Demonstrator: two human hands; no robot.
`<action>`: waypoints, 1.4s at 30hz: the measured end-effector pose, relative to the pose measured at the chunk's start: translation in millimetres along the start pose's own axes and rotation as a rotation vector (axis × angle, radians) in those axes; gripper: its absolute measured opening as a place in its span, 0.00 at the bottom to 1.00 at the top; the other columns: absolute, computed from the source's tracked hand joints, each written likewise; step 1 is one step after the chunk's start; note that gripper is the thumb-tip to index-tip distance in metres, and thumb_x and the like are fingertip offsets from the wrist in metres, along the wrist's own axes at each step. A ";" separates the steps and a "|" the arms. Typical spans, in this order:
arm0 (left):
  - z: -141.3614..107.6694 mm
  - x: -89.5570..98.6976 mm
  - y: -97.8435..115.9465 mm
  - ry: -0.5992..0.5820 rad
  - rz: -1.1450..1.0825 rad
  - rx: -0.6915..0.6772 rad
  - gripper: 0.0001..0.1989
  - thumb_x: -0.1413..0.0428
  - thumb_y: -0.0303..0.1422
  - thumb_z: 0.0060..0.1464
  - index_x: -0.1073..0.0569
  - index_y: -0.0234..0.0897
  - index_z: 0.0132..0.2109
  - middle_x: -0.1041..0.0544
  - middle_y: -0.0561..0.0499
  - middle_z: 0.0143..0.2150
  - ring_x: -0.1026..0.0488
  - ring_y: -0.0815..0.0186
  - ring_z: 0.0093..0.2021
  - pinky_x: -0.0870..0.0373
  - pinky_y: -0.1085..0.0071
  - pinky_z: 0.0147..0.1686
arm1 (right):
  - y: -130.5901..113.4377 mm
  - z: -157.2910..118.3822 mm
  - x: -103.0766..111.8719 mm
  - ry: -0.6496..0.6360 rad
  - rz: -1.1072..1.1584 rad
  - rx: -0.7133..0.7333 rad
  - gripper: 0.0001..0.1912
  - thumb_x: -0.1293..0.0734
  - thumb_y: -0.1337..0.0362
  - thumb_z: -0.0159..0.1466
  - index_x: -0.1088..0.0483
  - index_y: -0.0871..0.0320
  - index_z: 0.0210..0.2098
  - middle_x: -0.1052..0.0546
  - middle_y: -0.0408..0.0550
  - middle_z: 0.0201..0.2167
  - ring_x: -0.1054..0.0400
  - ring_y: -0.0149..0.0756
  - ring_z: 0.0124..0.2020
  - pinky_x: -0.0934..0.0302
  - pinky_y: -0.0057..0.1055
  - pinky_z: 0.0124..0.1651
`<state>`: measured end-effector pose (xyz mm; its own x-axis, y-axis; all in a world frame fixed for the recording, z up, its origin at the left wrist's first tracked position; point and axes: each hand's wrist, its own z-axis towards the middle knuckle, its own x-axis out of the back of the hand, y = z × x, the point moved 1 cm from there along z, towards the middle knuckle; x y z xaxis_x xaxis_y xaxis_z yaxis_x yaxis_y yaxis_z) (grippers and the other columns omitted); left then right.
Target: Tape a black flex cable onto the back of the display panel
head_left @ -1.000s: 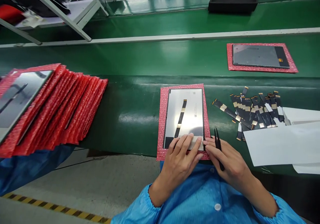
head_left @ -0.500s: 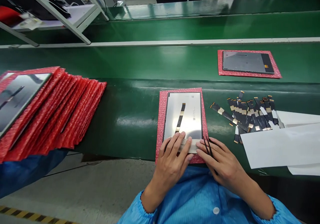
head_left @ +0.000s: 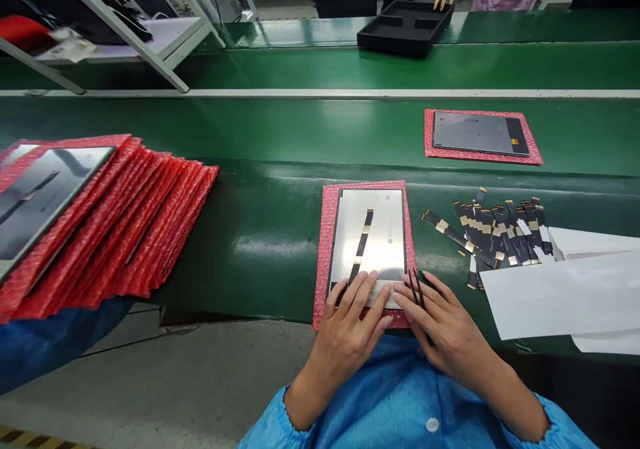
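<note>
Both hands rest on the near edge of a display panel (head_left: 373, 232) lying on a red bubble-wrap sheet (head_left: 325, 249) on the green worktop (head_left: 260, 235). The left hand (head_left: 350, 322) lies flat, fingers spread, gripping nothing. The right hand (head_left: 443, 329) holds black tweezers (head_left: 416, 287) loosely, fingertips pressing the panel's pale strip (head_left: 385, 293); a pile of flex cables (head_left: 495, 232) lies nearby

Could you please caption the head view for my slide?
Both hands press a display panel on red bubble wrap; right holds tweezers.
</note>
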<state>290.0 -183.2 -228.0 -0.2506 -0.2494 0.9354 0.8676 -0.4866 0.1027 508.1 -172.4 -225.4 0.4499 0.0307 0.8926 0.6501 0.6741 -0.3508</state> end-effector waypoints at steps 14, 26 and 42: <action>-15.3 1.9 -18.5 0.042 0.014 0.130 0.29 0.38 0.40 0.55 0.35 0.64 0.62 0.28 0.54 0.61 0.30 0.54 0.63 0.24 0.45 0.55 | 2.3 -3.9 -3.2 0.121 0.058 -0.041 0.28 0.36 0.68 0.68 0.41 0.50 0.66 0.25 0.43 0.59 0.28 0.44 0.60 0.38 0.49 0.69; -4.3 -3.4 15.7 0.030 0.014 -0.036 0.29 0.40 0.44 0.55 0.37 0.65 0.63 0.27 0.57 0.60 0.33 0.57 0.65 0.21 0.49 0.53 | 1.5 -12.9 -2.3 0.355 0.198 -0.264 0.20 0.35 0.68 0.65 0.31 0.48 0.56 0.22 0.44 0.52 0.25 0.47 0.55 0.27 0.47 0.59; -40.5 3.8 -14.1 0.025 0.022 0.101 0.37 0.40 0.36 0.53 0.43 0.65 0.66 0.28 0.54 0.61 0.31 0.52 0.63 0.24 0.46 0.55 | 2.3 -4.2 -3.5 0.089 0.043 0.069 0.24 0.38 0.68 0.68 0.37 0.51 0.64 0.27 0.41 0.61 0.27 0.40 0.60 0.35 0.43 0.67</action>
<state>259.5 -211.1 -239.6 -0.2407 -0.2809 0.9290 0.9117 -0.3938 0.1172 510.6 -174.0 -230.5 0.5310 -0.0028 0.8474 0.5865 0.7230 -0.3651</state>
